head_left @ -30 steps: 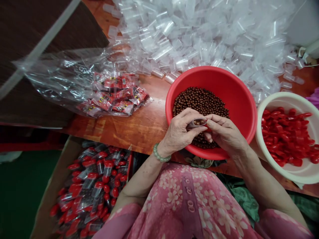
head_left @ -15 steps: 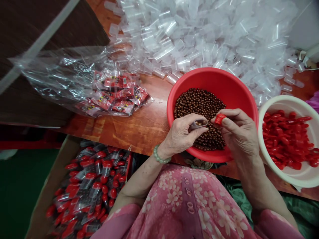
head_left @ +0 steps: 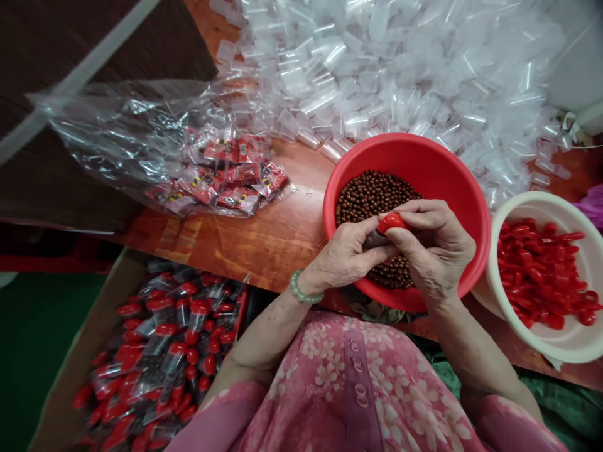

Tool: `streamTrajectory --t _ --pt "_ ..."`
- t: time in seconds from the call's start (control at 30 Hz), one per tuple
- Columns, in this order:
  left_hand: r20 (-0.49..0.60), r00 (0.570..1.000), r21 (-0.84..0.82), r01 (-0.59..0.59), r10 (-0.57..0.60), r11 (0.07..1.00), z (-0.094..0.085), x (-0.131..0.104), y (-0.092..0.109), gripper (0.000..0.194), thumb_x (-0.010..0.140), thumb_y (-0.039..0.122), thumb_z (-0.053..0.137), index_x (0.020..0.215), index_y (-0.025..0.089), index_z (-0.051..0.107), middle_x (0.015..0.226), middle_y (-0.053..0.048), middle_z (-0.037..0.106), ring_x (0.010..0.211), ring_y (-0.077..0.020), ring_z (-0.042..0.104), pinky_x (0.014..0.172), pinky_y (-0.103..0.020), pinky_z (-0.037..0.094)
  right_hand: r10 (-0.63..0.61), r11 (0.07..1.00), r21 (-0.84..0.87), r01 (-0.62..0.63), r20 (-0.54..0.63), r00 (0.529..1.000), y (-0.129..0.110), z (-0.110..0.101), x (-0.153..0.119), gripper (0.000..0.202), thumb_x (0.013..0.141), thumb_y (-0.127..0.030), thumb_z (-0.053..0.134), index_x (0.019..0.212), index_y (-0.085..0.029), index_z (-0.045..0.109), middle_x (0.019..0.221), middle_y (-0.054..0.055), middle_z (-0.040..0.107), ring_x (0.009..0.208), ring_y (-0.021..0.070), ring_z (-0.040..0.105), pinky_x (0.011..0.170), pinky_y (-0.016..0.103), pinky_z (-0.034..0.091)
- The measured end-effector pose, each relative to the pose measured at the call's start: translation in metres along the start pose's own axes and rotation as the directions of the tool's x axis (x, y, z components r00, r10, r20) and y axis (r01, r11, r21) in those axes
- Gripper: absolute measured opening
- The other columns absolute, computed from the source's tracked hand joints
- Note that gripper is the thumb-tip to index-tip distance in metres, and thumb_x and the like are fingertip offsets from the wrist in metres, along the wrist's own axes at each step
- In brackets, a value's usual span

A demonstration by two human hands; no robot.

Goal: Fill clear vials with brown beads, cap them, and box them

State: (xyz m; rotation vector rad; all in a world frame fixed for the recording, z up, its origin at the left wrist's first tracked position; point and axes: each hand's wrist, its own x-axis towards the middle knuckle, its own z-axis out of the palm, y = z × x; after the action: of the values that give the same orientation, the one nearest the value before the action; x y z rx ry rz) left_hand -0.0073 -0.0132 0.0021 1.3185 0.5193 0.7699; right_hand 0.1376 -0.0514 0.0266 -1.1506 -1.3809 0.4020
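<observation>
Over the red basin (head_left: pixel 475 188), my left hand (head_left: pixel 346 254) grips a small clear plastic container (head_left: pixel 374 240) between thumb and fingers. Its contents look dark through the wall; the fingers hide much of it. My right hand (head_left: pixel 436 245) pinches a red cap (head_left: pixel 391 222), which sits at the container's mouth. Whether the cap is fully seated I cannot tell. Below both hands, round brown balls (head_left: pixel 374 194) fill the lower part of the basin.
A white tub (head_left: pixel 499 282) of red caps (head_left: pixel 541 270) stands at right. Clear empty containers (head_left: pixel 358 81) are heaped at the back. On the left lies a plastic bag of red packets (head_left: pixel 240 176). Below it, a cardboard box (head_left: pixel 80 351) holds capped containers (head_left: pixel 164 351).
My right hand has moved left, bringing the red cap from beside the container onto its mouth. My left hand still holds the container. The view has shifted slightly.
</observation>
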Motion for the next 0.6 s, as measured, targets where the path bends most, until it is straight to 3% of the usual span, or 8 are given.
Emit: streamTrajectory --t 0.2,0.3,0.43,0.6 --pt "0.055 0.998 -0.013 0.015 -0.014 1.0 -0.0022 0.0038 0.0016 0.018 0.087 0.03 0.071 0.096 0.014 0.067 0.083 0.002 0.063 0.079 -0.0122 0.059 0.078 -0.024 0.052 -0.009 1.0 -0.009 0.009 -0.029 1.0 0.0047 0.0023 -0.0021 0.012 0.084 -0.021 0.083 0.089 -0.023 0.073 0.094 0.002 0.073 0.085 0.0166 0.073 0.076 0.033 0.063" --pt "0.104 0.994 -0.118 0.047 -0.035 0.992 -0.0027 0.0052 0.0017 0.021 0.085 0.03 0.075 0.09 0.015 0.063 0.076 0.004 0.057 0.071 -0.0092 0.053 0.071 -0.022 0.05 0.013 1.0 0.001 -0.013 -0.029 0.999 0.0062 0.0038 -0.0022 0.012 0.085 -0.023 0.082 0.088 -0.023 0.071 0.093 0.002 0.072 0.085 0.0167 0.072 0.076 0.033 0.063" --pt "0.127 0.985 -0.251 0.15 -0.121 0.956 -0.0028 0.0066 0.0035 0.03 0.082 0.036 0.079 0.091 0.015 0.06 0.073 0.005 0.054 0.064 -0.0076 0.052 0.061 -0.02 0.048 0.034 0.999 0.004 -0.034 -0.017 0.999 0.0072 0.0019 -0.0041 0.011 0.085 -0.022 0.082 0.091 -0.024 0.072 0.096 0.002 0.072 0.088 0.0191 0.073 0.078 0.037 0.064" --pt "0.133 0.979 -0.244 0.186 -0.157 0.952 -0.0032 0.0081 0.0055 0.032 0.082 0.038 0.079 0.095 0.016 0.06 0.075 0.004 0.054 0.063 -0.0072 0.051 0.059 -0.02 0.047 0.049 0.998 0.038 -0.049 0.003 0.999 0.0089 0.0003 -0.0056 0.015 0.085 -0.016 0.081 0.095 -0.025 0.074 0.098 0.001 0.072 0.089 0.0187 0.074 0.078 0.036 0.064"
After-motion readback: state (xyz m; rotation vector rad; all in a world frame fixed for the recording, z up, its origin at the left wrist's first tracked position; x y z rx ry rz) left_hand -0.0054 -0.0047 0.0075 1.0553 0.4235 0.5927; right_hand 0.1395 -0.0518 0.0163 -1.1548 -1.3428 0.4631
